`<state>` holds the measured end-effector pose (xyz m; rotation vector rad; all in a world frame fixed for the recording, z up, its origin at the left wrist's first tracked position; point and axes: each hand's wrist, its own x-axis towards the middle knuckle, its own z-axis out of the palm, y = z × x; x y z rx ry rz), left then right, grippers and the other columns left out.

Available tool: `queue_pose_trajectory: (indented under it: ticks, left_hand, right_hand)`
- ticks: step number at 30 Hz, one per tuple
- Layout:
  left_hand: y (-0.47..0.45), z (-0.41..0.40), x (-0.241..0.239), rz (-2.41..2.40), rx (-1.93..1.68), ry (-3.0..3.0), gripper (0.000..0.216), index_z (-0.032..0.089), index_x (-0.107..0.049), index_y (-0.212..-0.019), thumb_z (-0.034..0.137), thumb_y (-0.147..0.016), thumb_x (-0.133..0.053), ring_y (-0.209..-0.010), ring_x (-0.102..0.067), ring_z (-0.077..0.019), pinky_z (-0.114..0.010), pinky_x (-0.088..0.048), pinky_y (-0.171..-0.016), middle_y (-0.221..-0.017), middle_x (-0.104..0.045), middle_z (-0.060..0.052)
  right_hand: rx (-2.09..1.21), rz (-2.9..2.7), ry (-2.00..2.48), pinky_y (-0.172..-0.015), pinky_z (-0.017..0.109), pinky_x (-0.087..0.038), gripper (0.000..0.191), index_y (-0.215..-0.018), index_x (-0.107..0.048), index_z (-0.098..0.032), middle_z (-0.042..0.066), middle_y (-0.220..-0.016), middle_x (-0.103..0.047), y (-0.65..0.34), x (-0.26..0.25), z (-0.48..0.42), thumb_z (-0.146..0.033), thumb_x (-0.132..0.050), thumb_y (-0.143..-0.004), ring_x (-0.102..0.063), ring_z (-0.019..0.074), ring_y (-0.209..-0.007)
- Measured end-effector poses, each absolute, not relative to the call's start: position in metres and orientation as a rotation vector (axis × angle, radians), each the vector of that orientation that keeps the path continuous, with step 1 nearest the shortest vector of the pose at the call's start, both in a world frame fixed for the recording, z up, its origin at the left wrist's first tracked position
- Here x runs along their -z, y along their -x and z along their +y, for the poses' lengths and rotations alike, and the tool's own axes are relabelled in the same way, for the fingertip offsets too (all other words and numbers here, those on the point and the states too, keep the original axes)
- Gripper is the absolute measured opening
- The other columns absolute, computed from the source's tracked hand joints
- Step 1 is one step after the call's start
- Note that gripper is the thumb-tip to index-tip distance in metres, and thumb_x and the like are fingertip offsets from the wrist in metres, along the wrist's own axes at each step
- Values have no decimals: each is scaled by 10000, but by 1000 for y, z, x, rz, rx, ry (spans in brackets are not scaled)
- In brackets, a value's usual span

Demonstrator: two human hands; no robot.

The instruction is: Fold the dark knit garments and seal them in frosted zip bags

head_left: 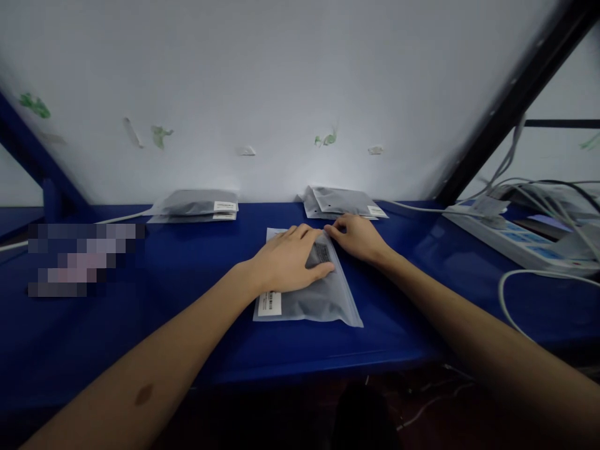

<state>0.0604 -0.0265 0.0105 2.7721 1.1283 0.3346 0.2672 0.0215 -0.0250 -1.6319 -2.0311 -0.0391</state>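
The stacked bags (197, 203) at the back left lie clear of both hands, so they look at little risk. The left hand (293, 256) lies flat and spread on the middle bag (319, 306), which rests on the blue table (201, 250); uneven pressing could skid or crease it. The right hand (359, 236) curls at its far right corner; whether it pinches the edge I cannot tell. A forward shove could knock the back-right bags (347, 201), and a wide elbow could snag the looped cable (502, 294).
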Motion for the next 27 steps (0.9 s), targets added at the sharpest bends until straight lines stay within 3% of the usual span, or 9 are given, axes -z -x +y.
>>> queue_pose_trajectory:
  ticks: [6,15,27]
  left_hand:
    - [-62,-30,-12,1168,-252,-2752,708,111,-371,-1481,572,-943,-386,-1349,-424,-311,-460,-345,-1112,-1473,-470,-166]
    - [-63,-28,-10,1196,-230,-2719,740,176,-290,-1538,609,-941,-352,-1401,-374,-328,-499,-310,-1144,-1549,-395,-137]
    - [-63,-26,-10,1200,-204,-2747,731,194,-309,-1529,637,-948,-298,-1408,-361,-311,-485,-292,-1159,-1551,-393,-123]
  right_hand:
    - [-73,-2003,1665,-655,320,-418,333,-751,-729,-173,92,-792,-740,-261,22,19,-386,-531,-912,-654,218,-727]
    - [-97,-1977,1643,-661,319,-420,308,-747,-714,-177,82,-781,-735,-262,22,18,-384,-547,-902,-645,206,-717]
    - [-98,-1954,1639,-688,322,-423,251,-776,-705,-173,86,-839,-738,-262,20,17,-347,-563,-890,-646,214,-778]
